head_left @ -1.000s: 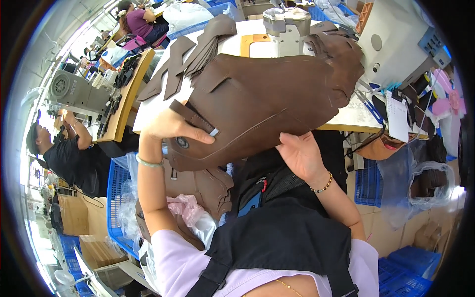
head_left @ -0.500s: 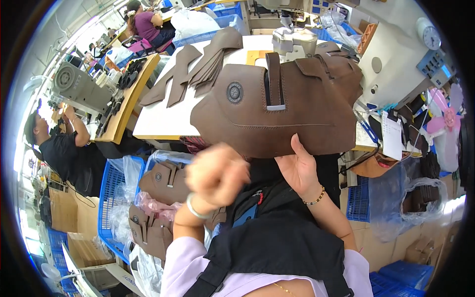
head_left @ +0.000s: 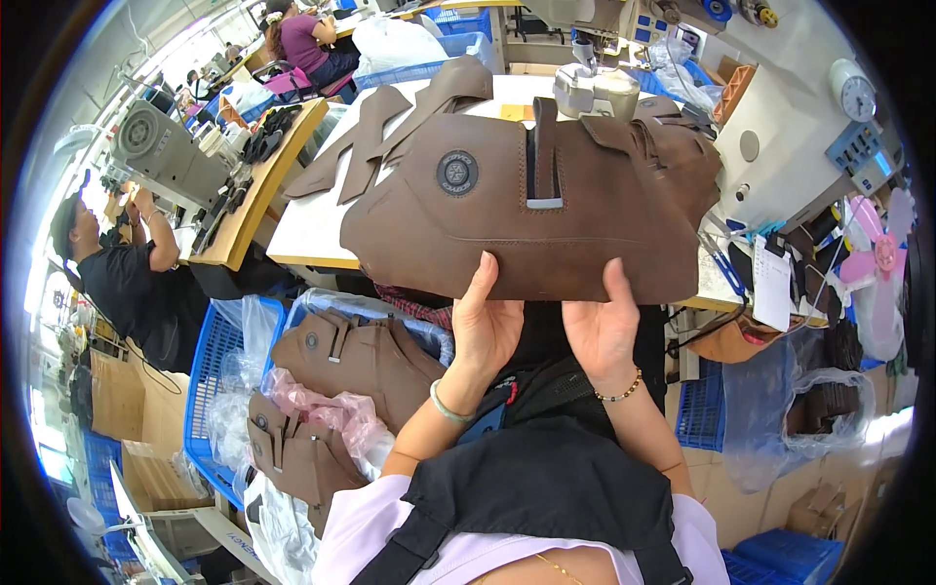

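A large brown leather piece (head_left: 585,219) with a round dark badge, a stitched seam and an upright strap is raised in front of me, tilted toward my view. My left hand (head_left: 485,327) grips its lower edge near the middle, thumb on the front face and fingers hidden behind. Farther right, my right hand (head_left: 602,324) pinches the same edge in the same manner. Behind the piece, several loose brown leather straps (head_left: 429,112) lie overlapping on the white worktable (head_left: 314,229).
Sewing machine parts (head_left: 595,93) stand beyond the leather. To the lower left, a blue crate (head_left: 207,390) sits by similar brown pieces (head_left: 351,356) and pink plastic. A notepad (head_left: 770,288) and pink fan (head_left: 882,249) are at right. A co-worker (head_left: 117,278) sits at left.
My left hand, blurred and off the leather before, has moved right and up and taken hold of its lower edge. The leather's left end has shifted left.
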`<state>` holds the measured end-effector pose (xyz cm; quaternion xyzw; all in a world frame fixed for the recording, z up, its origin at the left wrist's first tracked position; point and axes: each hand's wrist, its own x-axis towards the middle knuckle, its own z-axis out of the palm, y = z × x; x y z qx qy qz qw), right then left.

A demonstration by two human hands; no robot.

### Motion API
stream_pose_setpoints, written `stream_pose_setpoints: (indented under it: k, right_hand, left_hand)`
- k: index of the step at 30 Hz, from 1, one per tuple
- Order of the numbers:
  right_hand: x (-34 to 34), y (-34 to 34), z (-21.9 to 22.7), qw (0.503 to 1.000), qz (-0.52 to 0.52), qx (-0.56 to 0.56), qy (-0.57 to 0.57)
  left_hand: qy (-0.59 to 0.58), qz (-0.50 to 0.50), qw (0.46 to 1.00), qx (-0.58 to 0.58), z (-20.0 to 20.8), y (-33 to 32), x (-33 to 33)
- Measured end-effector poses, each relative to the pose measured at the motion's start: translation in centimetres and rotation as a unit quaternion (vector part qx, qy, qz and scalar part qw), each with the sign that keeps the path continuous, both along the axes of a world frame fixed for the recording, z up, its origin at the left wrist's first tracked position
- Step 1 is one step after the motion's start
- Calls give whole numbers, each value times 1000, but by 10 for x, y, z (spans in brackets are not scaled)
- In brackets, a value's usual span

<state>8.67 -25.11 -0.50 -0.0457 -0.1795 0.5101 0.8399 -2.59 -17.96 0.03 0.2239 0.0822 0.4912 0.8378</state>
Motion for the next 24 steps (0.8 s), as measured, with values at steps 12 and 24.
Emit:
stream_pose_setpoints:
  k: [12, 24]
  right_hand:
    - [6, 5, -1, 991, 105, -28, 72]
    - [-4, 16, -4, 973, 196, 4, 123]
  left_hand:
    - [-109, -87, 987, -84, 7, -9, -1]
    - [-177, -165, 964, -110, 10, -8, -3]
